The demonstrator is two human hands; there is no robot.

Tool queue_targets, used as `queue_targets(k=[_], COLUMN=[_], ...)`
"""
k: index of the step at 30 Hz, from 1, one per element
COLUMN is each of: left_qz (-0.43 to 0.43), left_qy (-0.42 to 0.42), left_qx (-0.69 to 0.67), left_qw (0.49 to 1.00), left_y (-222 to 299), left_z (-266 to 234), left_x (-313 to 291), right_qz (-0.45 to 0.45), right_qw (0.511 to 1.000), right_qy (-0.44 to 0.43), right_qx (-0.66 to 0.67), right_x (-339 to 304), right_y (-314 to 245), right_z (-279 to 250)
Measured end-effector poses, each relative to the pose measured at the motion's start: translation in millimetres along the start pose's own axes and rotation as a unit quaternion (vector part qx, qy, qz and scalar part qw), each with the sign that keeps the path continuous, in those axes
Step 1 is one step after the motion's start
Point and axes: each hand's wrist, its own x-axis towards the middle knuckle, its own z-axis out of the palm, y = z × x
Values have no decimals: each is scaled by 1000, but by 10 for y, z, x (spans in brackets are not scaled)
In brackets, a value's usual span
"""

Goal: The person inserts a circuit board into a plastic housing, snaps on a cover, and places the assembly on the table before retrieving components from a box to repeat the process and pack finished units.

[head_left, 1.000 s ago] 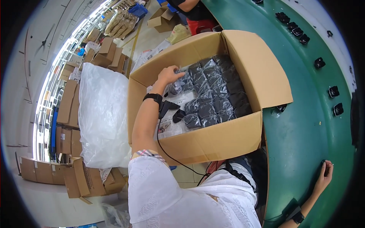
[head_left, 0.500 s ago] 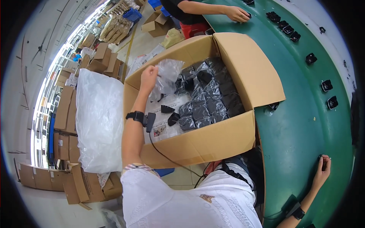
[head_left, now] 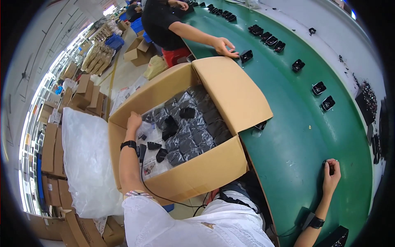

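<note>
A large open cardboard box stands in front of me. Inside, black parts wrapped in clear plastic sit packed in rows, with several loose black parts on top and beside them. My left hand is down inside the box's left side, fingers curled closed; what they hold is hidden. Printed paper shows on the bottom of the box. Over the green table at the right, my right hand pinches a small dark piece, too small to name.
Several black parts stand in a line along the table. A co-worker's hand is next to a black part beyond the box. A large clear plastic bag lies left of the box. Stacked cartons stand farther left.
My left hand has gone down to the box's left side; the clear plastic bag it held up no longer hangs there. The view has shifted. My right hand keeps its pinch.
</note>
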Motion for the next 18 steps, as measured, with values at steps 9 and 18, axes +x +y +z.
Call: queue_targets(k=[9, 18], left_qz=[36, 467], left_qy=[-75, -29], left_qx=[168, -146], left_qw=[982, 872], left_y=[715, 3676], left_z=[-242, -568], left_x=[-296, -72], right_qz=[14, 51], right_qw=[1000, 998], right_qy=[25, 21], right_qx=[-5, -2], right_x=[-1, 65], right_y=[-18, -54], right_z=[-5, 56])
